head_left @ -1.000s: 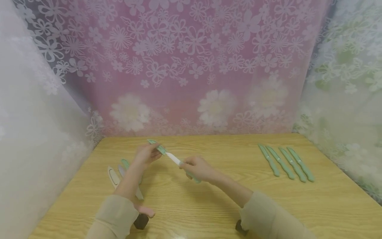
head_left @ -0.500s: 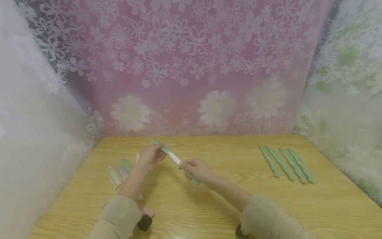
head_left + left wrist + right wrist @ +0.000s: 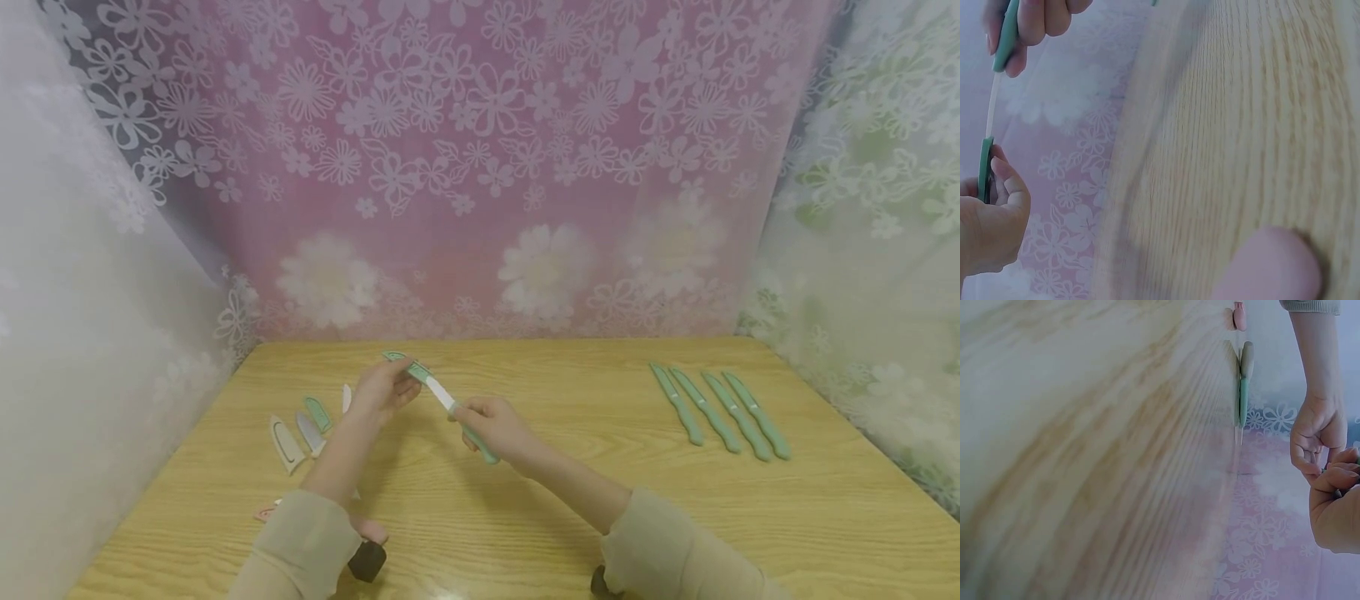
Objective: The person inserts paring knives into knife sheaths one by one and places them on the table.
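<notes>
In the head view my left hand (image 3: pixel 384 392) pinches a green knife sheath (image 3: pixel 418 372) above the table. My right hand (image 3: pixel 497 427) grips a paring knife by its green handle (image 3: pixel 480 447). Its white blade (image 3: pixel 441 393) points up and left, with the tip end hidden in the sheath's mouth and a length still bare. The left wrist view shows the same blade (image 3: pixel 993 103) running between handle (image 3: pixel 1007 40) and sheath (image 3: pixel 985 169). Seen from the right wrist, both hands are close together at the right edge, and the knife is mostly hidden behind the fingers.
Left on the table lie a beige sheath (image 3: pixel 286 446), a grey-bladed knife (image 3: pixel 307 427), a green sheath (image 3: pixel 318 414) and a white blade (image 3: pixel 347 397). A pink handle (image 3: pixel 372 530) and pink sheath (image 3: pixel 265 512) show near my left sleeve. Several green knives (image 3: pixel 717 410) lie at right.
My left hand has moved slightly right with the sheath, toward my right hand. Less of the white blade shows between sheath and handle than a second ago. Both grips stay the same.
</notes>
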Demonstrator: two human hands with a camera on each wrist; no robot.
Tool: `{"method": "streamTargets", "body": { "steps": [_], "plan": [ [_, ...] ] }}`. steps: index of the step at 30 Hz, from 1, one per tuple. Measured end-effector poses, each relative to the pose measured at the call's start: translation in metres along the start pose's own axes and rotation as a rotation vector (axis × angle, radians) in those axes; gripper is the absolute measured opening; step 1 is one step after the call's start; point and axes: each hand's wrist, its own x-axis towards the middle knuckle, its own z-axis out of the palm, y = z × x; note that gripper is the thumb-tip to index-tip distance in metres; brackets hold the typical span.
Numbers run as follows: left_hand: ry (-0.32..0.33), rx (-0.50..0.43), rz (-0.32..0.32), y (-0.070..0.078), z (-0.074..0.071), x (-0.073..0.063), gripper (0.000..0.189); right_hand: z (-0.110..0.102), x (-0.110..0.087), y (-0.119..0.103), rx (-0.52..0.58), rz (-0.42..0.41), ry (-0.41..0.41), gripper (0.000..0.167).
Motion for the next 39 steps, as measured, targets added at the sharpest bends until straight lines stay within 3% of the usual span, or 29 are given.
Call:
{"method": "streamTargets", "body": {
  "steps": [12, 39],
  "plan": [
    [-0.028, -0.009, -0.018, -0.0009, -0.0012, 0.0016, 0.016, 0.0001, -0.0027, -0.0036, 0.006, -0.028, -0.015, 0.036],
    [-0.112, 0.017, -0.038, -0.0076, -0.0032, 0.0022, 0.024, 0.0023, -0.0057, -0.0024, -0.004, -0.041, -0.015, 0.033]
  ]
}}
